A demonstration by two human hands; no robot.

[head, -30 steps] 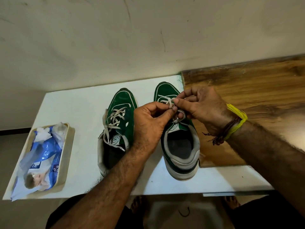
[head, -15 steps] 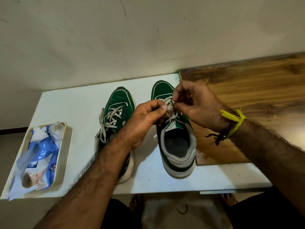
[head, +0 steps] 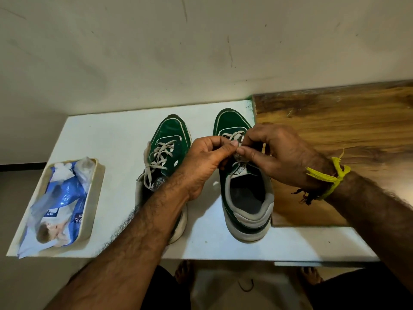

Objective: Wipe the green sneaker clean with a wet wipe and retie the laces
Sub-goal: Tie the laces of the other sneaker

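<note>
Head-camera footage places the green suede sneaker with white trim and a grey padded collar [head: 243, 193] right of centre in the frame, toes toward the wall, on a white laminate tabletop [head: 107, 139]. Its off-white flat laces [head: 235, 136] are pinched above the tongue by both hands: the left hand [head: 207, 162] has thumb and forefinger closed on a strand, and the right hand [head: 279, 153], with yellow and dark threads at the wrist, is curled round the lace just beside it, fingertips almost touching. Compared with half a second and a second earlier, the two hands have been drawn closer together and lower over the eyelets, while the sneaker has not been shifted; this is judged to be a knot or bow being formed, so the wiping seems finished and the retying under way. Whether a loop has been made cannot be told, since it is hidden by the fingers. A second green sneaker [head: 167, 151] stands to the left, partly covered by the left forearm. At the lower left, a blue-and-white wet-wipe packet [head: 60, 204] lies in a cream plastic tray [head: 95, 198]. A brown wood-grain board [head: 335, 130] fills the right side, a scuffed pale wall [head: 201, 52] the upper frame, and bare feet are seen below the table edge.
</note>
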